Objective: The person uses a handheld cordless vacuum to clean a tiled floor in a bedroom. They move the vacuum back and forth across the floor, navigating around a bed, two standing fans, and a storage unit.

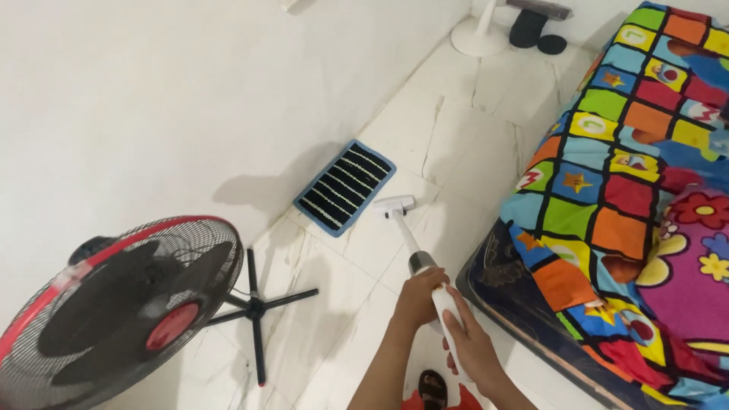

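Note:
Both my hands grip the white handle of a slim stick cleaning tool (405, 231). My left hand (418, 298) holds it higher up, just below a silver collar. My right hand (471, 343) wraps the handle's lower end, closer to me. The tool's small white head (395, 203) rests on the white marble floor, pointing away from me. Just beyond the head lies a blue-edged rectangular pad (345, 187) with black and white stripes, flat on the floor against the wall.
A red and black pedestal fan (114, 304) with a black cross base (256, 307) stands at the left. A mattress with a colourful patchwork sheet (623, 190) fills the right. A white round stand (478, 34) and dark objects sit far back. My sandalled foot (433, 387) shows below.

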